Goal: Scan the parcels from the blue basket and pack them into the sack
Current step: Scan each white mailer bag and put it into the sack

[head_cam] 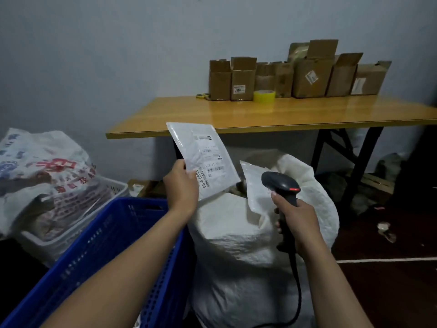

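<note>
White parcel (201, 157), label towards the camera, centre of frame: pinched at its lower left corner by the fingers of the left hand (182, 185) and held above the white sack (236, 245). Scanner (281, 183), centre right: handle enclosed by the curled fingers of the right hand (298, 221). Second parcel (257, 185) is seen in the sack mouth. Blue basket (113, 233), lower left, just beside the sack. Cartons (307, 74) are ranged on the bench (283, 114), upper right.

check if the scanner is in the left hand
No, the right hand grips the scanner, while the left hand holds up a white parcel by its lower edge.
</note>
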